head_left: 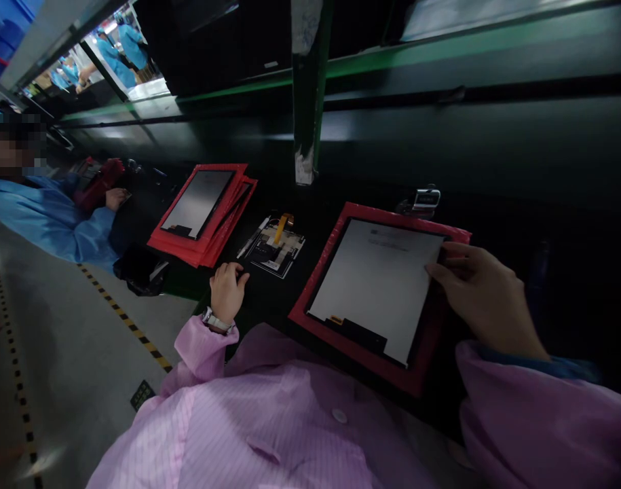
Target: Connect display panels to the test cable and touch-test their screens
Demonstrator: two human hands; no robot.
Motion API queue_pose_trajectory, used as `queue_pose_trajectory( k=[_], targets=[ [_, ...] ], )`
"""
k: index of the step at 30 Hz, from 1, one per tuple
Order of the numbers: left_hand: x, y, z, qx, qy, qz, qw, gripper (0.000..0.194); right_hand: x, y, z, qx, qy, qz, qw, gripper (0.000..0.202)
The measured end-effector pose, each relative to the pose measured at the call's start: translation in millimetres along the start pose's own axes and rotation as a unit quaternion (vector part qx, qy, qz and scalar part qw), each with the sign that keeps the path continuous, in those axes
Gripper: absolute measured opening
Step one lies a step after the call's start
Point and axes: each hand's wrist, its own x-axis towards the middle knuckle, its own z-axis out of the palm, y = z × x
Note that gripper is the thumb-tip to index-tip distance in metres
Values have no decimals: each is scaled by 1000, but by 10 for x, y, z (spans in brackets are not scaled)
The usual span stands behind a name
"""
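Observation:
A flat display panel (379, 285) with a pale grey back and dark edges lies on a red padded sheet (303, 309) in front of me. My right hand (480, 292) has its thumb and bent fingers closed at the panel's upper right edge. Beside the table's front edge, my left hand (227, 292) rests with loosely curled fingers, the thumb apart and nothing in it. Just beyond it are a small electronic board (277, 251) with an orange flex cable (280, 229) and a white pen-like stick (254, 236).
Farther left stands a stack of red padded sheets (203, 255) with another panel (201, 202) on top. A small metal counter-like device (426, 200) sits behind my panel. A green post (307, 102) rises at the back. A co-worker's blue sleeve (50, 217) is at far left.

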Motion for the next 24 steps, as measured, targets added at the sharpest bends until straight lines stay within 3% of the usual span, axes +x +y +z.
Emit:
queue_pose_trajectory(
  k=[7,13,24],
  targets=[
    [134,-11,100,-18,29,15,999,8,48,45,19,-4,-2,-5,1000,56],
    [198,-15,137,-25,47,32,998,30,5,-28,0,-9,-7,-6,1000,49],
    [260,-38,146,-72,46,64,994,31,29,7,15,6,1,-21,1000,46]
  ],
)
